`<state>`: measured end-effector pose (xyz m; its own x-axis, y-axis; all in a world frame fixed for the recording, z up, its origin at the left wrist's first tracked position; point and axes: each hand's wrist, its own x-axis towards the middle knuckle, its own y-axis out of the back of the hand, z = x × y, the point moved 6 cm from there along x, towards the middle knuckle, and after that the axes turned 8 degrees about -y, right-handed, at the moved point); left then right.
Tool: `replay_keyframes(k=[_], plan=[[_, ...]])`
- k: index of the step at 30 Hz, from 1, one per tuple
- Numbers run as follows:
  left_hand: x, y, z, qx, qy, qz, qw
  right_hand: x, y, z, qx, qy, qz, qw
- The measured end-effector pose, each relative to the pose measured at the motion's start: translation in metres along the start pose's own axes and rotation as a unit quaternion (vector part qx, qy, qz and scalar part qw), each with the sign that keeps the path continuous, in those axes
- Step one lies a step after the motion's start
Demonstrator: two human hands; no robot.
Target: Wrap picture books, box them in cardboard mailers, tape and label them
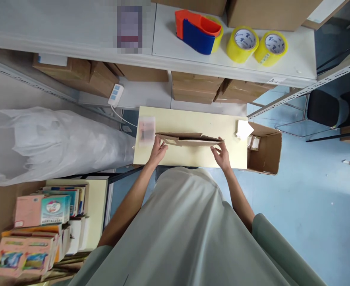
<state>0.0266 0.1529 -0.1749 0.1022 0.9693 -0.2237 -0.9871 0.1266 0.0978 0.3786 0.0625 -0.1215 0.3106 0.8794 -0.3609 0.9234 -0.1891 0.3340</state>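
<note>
A flattened cardboard box (189, 140) stretches between my two hands over the pale yellow table (175, 157). Its long edge faces me, and its flaps look folded close together. My left hand (158, 151) grips the left end, fingers behind and thumb in front. At the right end my right hand (221, 154) pinches the cardboard in the same way. Just beyond my left hand lies a pinkish flat item (147, 130), too blurred to name. White paper pieces (244, 129) rest at the table's right edge.
Above the table runs a grey shelf (127, 59) with yellow tape rolls (242, 44) and a red and blue tape dispenser (197, 33). An open carton (265, 153) stands at right. Wrapped plastic (67, 145) and stacked books (43, 226) are at left.
</note>
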Motion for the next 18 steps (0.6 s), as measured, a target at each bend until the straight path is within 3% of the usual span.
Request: replay_keyframes(k=[8,11,14,18], plan=[[-0.009,-0.019,0.038,-0.044,-0.041,-0.037,0.998,-0.001,-0.011,0.003,0.003,-0.020,-0.067,0.998],[-0.005,-0.015,0.035,-0.068,-0.027,-0.021,0.997,-0.002,-0.008,0.001,0.005,-0.027,-0.092,0.995],[-0.001,-0.009,0.022,-0.086,0.042,-0.015,0.995,-0.004,-0.007,-0.003,-0.003,-0.036,-0.130,0.991],[-0.004,-0.017,0.010,-0.093,0.117,-0.055,0.987,-0.007,-0.016,-0.016,0.007,-0.026,-0.150,0.988]])
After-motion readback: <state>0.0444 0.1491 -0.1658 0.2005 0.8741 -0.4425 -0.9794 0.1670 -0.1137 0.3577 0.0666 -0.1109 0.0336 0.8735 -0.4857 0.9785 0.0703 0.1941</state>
